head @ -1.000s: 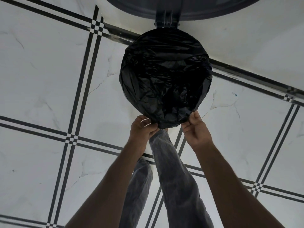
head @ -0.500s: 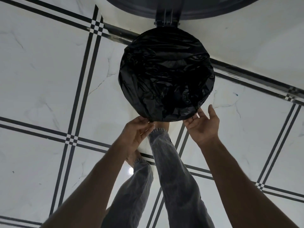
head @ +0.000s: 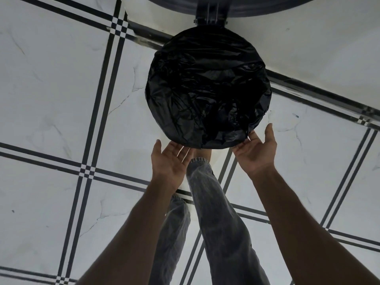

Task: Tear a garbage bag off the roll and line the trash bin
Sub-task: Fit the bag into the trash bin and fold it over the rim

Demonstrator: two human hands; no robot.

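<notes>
The trash bin's body is wholly covered by the black garbage bag [head: 207, 89], and its raised lid [head: 236, 6] is cut off by the top edge. The left hand's [head: 171, 161] fingertips are hidden under the bag's rim, and the foot is largely concealed there.

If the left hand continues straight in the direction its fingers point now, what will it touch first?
Probably the near edge of the black garbage bag folded over the trash bin. The left hand is open, palm up, its fingers reaching under that edge. Whether they already touch is unclear.
</notes>
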